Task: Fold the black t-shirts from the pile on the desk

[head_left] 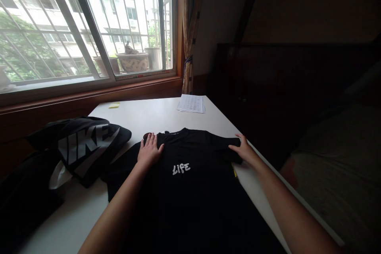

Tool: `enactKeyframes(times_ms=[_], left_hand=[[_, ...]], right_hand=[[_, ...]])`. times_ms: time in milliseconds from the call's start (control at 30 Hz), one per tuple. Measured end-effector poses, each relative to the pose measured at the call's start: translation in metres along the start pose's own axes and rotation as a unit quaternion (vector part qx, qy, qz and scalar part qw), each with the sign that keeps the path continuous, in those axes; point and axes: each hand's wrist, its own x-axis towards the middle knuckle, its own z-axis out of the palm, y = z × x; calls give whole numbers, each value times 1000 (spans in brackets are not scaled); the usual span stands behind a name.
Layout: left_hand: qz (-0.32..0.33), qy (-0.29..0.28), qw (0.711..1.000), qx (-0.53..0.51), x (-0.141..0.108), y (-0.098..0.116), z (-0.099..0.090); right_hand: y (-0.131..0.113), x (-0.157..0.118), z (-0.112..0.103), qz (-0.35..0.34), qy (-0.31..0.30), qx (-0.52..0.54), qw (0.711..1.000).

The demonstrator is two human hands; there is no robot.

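A black T-shirt (190,194) with a white "LIFE" print (181,168) is spread front side up on a white table (143,111), its collar toward the far side. My left hand (150,151) lies flat on the shoulder at the left of the collar, fingers stretched out. At the shirt's right sleeve end, my right hand (244,149) rests with thumb and fingers apart, touching the cuff. Beside my left fingertips, a dark brown round object (147,135) shows partly from behind the shirt.
To the left lies a heap of black clothing (86,147) with a big grey NIKE print. Printed papers (191,104) and a yellow note (114,105) sit at the table's far end. Beyond are a barred window (131,20) and a tied curtain (189,67). Dark furniture (262,83) stands right.
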Motion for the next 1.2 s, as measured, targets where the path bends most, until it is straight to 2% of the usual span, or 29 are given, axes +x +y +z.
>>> enactKeyframes(times_ms=[200,300,433,533,633,700,767,833,900,1000,1200], left_hand=[[0,3,1000,-7,-1,1,-1],[0,2,1000,-7,-1,1,-2],[0,4,1000,-7,-2,2,-3],[0,7,1000,-11,-2,2,-4],[1,7,1000,-16,-3,3,-5],[0,8,1000,-17,-3,3,-5],[-2,6,1000,-17,-3,3,-5],[-3,3,1000,-15,-3,4,-5],[-3,3,1000,-13,-3,4,-5],[-3,2,1000,-12,-2,3,-5],[-2,0,1000,-12,0,1,-2]], right_hand=[[-12,5,4,-33,72,18,997],[-33,2,2,-67,100,-23,992],[-72,-11,0,-156,114,-82,978],[-102,-28,1,-227,68,-141,961],[-126,-49,4,-303,-31,-166,938],[-137,-62,6,-350,-121,-139,918],[-142,-70,6,-364,-180,-79,910],[-141,-71,3,-342,-173,-18,924],[-132,-66,-2,-308,-119,8,944],[-110,-58,-12,-278,-86,-35,956],[-65,-71,-26,-232,-231,-88,941]])
